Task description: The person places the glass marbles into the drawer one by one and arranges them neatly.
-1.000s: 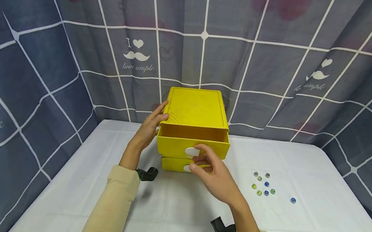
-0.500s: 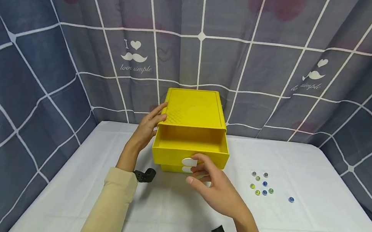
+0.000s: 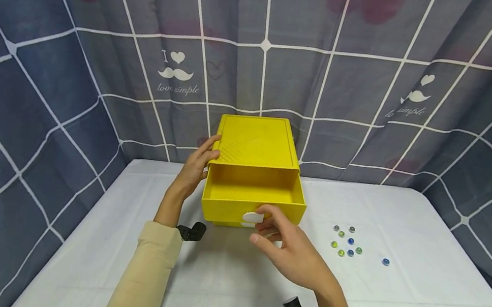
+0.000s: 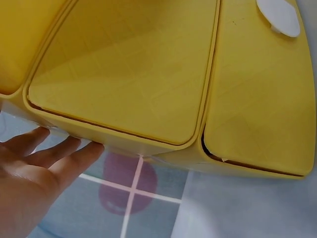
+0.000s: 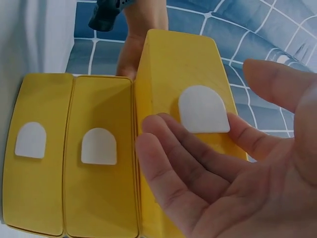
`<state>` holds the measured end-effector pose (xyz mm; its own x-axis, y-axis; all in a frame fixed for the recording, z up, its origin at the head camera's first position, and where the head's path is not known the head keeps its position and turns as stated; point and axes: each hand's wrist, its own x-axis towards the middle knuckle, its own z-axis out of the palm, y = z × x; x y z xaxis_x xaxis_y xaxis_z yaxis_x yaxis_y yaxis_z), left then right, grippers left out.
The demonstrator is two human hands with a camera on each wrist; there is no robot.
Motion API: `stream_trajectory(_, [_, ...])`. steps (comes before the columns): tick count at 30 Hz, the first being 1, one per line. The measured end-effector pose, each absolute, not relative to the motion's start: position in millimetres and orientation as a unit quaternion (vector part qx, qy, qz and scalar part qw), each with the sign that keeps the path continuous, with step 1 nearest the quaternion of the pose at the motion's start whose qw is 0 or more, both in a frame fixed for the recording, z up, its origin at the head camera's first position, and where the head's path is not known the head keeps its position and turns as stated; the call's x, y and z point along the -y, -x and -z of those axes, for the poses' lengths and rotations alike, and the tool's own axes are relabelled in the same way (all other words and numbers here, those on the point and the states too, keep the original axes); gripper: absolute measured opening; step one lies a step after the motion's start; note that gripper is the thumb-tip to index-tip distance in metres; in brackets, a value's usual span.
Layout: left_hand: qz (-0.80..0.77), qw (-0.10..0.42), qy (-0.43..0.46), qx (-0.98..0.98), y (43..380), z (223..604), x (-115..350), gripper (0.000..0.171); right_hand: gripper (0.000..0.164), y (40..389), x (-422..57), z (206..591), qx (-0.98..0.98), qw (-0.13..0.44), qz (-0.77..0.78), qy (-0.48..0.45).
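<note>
yellow plastic drawer unit (image 3: 256, 142) stands on the white-covered bench (image 3: 210, 292), its yellow open-topped upper drawer (image 3: 224, 209) well out. left hand (image 3: 192, 171) lies along the unit's side, fingers extended; right hand (image 3: 290, 253) hooks its index fingertip behind the edge of the rounded white pull tab (image 3: 252, 217), thumb free. small round coloured glass pieces (image 3: 351, 241) lie to the right.

judgement: brace the side firmly, draw straight and level; too long a pull may tip the unit.

writing: grey-blue checked curtain (image 3: 291, 82) reads "i", heart, moustache, "love simple"; right-hand copy broken by a fold. none legible on the drawers.
</note>
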<state>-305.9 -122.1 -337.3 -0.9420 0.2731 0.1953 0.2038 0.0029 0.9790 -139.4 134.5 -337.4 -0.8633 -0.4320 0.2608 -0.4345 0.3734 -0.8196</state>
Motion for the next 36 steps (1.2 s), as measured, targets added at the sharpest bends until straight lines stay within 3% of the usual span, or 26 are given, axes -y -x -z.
stream_trajectory(9, [-0.695, 0.019, -0.163, -0.700, 305.4, 338.7, 120.8, 0.060, 0.040, 137.5, -137.9, 333.6, 0.834, -0.033, -0.487, -0.255])
stream_trajectory(36, [-0.704, 0.046, -0.166, -0.689, 310.0, 338.6, 125.7, 0.068, 0.052, 141.4, -150.5, 333.3, 0.837, -0.043, -0.455, -0.301])
